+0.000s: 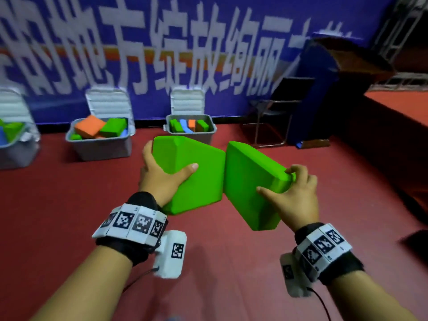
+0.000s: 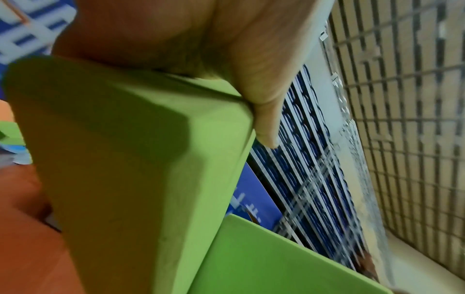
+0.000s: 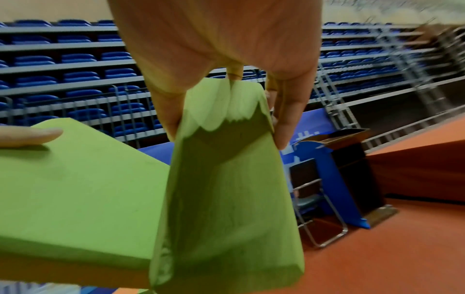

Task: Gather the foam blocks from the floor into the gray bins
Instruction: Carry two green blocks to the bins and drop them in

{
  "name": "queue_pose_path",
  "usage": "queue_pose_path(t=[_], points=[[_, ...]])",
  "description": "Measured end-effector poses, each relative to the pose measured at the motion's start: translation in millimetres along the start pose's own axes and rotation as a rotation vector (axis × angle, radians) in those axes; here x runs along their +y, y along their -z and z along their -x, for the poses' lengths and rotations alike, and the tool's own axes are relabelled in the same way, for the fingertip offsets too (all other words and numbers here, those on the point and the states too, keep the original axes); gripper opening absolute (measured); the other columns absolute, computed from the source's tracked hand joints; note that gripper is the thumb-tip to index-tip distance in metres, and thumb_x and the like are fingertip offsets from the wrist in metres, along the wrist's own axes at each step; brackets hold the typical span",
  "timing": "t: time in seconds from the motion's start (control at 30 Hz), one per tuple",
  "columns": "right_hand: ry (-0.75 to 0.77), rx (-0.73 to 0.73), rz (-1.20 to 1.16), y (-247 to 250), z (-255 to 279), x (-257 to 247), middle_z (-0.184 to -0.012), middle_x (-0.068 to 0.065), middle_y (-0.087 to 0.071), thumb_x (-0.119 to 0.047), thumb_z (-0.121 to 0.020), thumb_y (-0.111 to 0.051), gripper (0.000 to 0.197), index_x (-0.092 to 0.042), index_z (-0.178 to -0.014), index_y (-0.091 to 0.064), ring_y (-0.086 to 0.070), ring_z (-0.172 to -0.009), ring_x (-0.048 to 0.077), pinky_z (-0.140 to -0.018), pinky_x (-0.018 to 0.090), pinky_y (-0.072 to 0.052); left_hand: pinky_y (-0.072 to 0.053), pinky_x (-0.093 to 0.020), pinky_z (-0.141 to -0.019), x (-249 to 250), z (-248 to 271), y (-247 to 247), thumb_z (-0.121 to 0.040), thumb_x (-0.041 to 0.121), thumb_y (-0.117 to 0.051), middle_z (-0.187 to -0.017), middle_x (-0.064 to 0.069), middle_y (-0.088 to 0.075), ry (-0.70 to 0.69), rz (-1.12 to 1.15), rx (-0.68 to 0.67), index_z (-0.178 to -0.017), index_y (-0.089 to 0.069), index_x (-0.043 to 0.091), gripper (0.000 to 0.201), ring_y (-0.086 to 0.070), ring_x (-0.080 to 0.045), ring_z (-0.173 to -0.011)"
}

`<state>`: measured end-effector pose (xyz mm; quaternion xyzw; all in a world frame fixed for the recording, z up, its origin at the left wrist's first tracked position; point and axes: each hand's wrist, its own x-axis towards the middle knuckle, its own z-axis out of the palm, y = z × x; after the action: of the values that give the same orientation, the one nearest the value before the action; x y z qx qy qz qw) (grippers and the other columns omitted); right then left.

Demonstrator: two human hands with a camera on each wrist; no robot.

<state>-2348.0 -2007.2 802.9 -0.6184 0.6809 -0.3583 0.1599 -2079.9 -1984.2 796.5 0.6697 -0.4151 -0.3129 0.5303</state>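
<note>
Carrying is the step: left hand (image 1: 159, 179) grips one green block (image 1: 194, 174), right hand (image 1: 294, 193) another block (image 1: 250, 181), both short of the middle bin (image 1: 192, 133); next, drop them in.

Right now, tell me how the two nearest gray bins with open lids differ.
The middle bin sits nearer and further left than the right bin. In the middle bin a big orange block and a green block are heaped above the rim; in the right bin smaller blocks stand on edge in a row, about level with the rim. Both are gray, stand on the red floor before the blue banner, lids up.
</note>
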Motion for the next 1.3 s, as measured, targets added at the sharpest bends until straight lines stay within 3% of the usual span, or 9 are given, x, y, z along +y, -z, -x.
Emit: queue_pose_path(t=[0.27,0.4,0.53,0.63,0.8,0.9,0.97,1.13,1.3], points=[[0.059,-0.121,-0.114,-108.1,-100.9,-119.4,-0.109,-0.001,-0.038,-0.038,-0.058,-0.087,0.074,-0.026,-0.118,-0.046,-0.046,-0.084,0.015,-0.077,0.036,-0.047,-0.046,-0.048,-0.097,-5.5,-130.3,99.6,-0.026,0.059,-0.081,-0.124,-0.006,-0.056,0.203,0.149,0.343,-0.135,-0.029,0.021,0.127,-0.057,-0.026,-0.111],[0.042,-0.084,-0.135,-133.1,-180.0,-123.6,-0.109,0.002,-0.041,-0.034,-0.053,-0.09,0.071,-0.027,-0.111,-0.048,-0.048,-0.085,0.018,-0.073,0.035,-0.043,-0.05,-0.043,-0.087,-1.3,-207.2,78.3,-0.055,0.019,-0.09,-0.104,-0.006,-0.064,0.182,0.194,0.341,-0.107,-0.045,0.022,0.069,-0.063,-0.025,-0.096],[-0.006,-0.014,-0.218,-168.3,-274.2,-115.4,-0.104,0.007,-0.043,-0.02,-0.039,-0.096,0.075,-0.023,-0.1,-0.052,-0.044,-0.086,0.018,-0.081,0.038,-0.044,-0.05,-0.036,-0.084,4.7,-278.5,34.2,-0.028,0.034,-0.089,-0.101,-0.009,-0.064,0.135,0.27,0.422,-0.114,-0.047,0.017,0.097,-0.061,-0.024,-0.093],[-0.021,0.016,-0.274,-186.3,-342.6,-110.4,-0.098,0.012,-0.044,-0.012,-0.03,-0.097,0.079,-0.017,-0.096,-0.054,-0.041,-0.086,0.018,-0.095,0.042,-0.04,-0.047,-0.031,-0.079,21.8,-329.6,-2.7,-0.037,0.01,-0.091,-0.106,-0.012,-0.06,0.146,0.319,0.458,-0.126,-0.045,0.006,0.1,-0.058,-0.024,-0.096],[0.005,0.0,-0.327,-204.1,-440.5,-108.7,-0.095,0.013,-0.043,-0.006,-0.029,-0.097,0.078,-0.014,-0.093,-0.055,-0.044,-0.088,0.024,-0.097,0.045,-0.038,-0.041,-0.037,-0.084,53.9,-393.9,-40.9,-0.041,0.017,-0.088,-0.103,-0.011,-0.061,0.209,0.343,0.477,-0.117,-0.049,0.01,0.086,-0.056,-0.023,-0.092],[0.115,0.075,-0.298,-226.5,-485.0,-106.5,-0.089,0.015,-0.046,-0.032,-0.026,-0.094,0.076,-0.01,-0.088,-0.056,-0.051,-0.085,0.032,-0.09,0.047,-0.041,-0.039,-0.036,-0.081,66.4,-425.3,-51.4,-0.053,0.003,-0.09,-0.097,-0.009,-0.059,0.209,0.329,0.523,-0.114,-0.049,0.01,0.074,-0.057,-0.024,-0.095],[0.158,0.187,-0.318,-248.4,-515.3,-109.4,-0.081,0.018,-0.049,-0.058,-0.024,-0.068,0.083,0.001,-0.081,-0.056,-0.051,-0.076,0.035,-0.08,0.044,-0.041,-0.039,-0.036,-0.08,73.5,-451.4,-55.8,-0.058,-0.005,-0.086,-0.09,-0.007,-0.059,0.207,0.325,0.537,-0.112,-0.048,0.011,0.068,-0.055,-0.024,-0.093],[0.084,0.044,-0.342,-304.4,-585.9,-108.3,-0.086,0.016,-0.05,-0.06,-0.019,-0.07,0.084,-0.013,-0.086,-0.054,-0.053,-0.081,0.033,-0.083,0.048,-0.045,-0.05,-0.047,-0.089,25.2,-547.7,-66.9,-0.016,0.041,-0.09,-0.101,-0.007,-0.069,0.169,0.36,0.501,-0.117,-0.053,0.014,0.11,-0.066,-0.025,-0.093],[-0.045,-0.151,-0.276,-354.3,-662.5,-118.7,-0.109,0.014,-0.047,-0.015,-0.041,-0.095,0.073,-0.019,-0.099,-0.053,-0.046,-0.093,0.023,-0.083,0.039,-0.041,-0.051,-0.05,-0.09,-10.2,-669.9,-87.3,-0.021,0.05,-0.092,-0.107,-0.006,-0.071,0.219,0.372,0.411,-0.121,-0.055,0.013,0.113,-0.068,-0.025,-0.097]])
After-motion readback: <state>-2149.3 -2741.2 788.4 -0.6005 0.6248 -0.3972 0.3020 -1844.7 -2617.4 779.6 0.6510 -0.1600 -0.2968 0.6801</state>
